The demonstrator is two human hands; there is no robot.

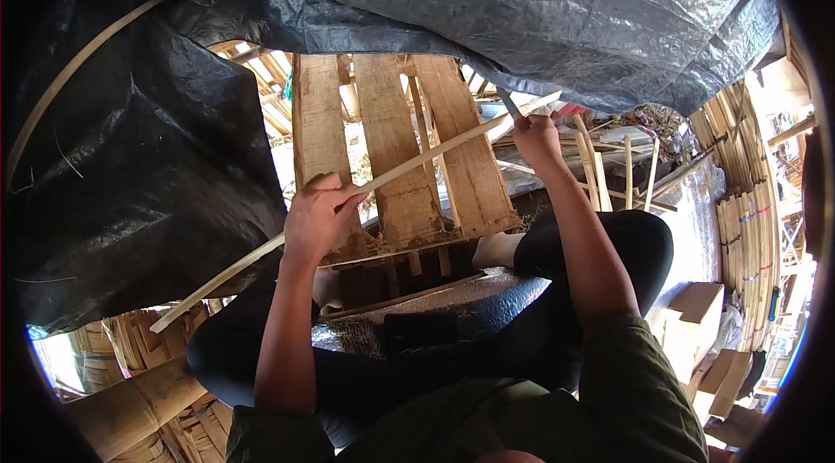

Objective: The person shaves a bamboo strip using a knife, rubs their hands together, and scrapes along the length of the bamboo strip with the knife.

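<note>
A long, pale bamboo strip (435, 150) runs slantwise across my lap, from the lower left up to the far right. My left hand (320, 211) is closed around it near its middle. At the far right end, my right hand (537, 134) grips a knife (508, 103), whose grey blade points up and away beside the strip. The handle is hidden inside my fingers. Whether the blade touches the strip I cannot tell. Beneath the strip stands a slatted wooden board (396, 146) made of broad planks, between my bent legs.
Black plastic sheeting (539, 11) hangs low ahead and down the left side (165, 202). Several narrow bamboo sticks (628, 172) stand at the right, near a cardboard box (698, 302) and stacked bamboo slats (744, 237). A thick bamboo pole (130, 406) lies lower left.
</note>
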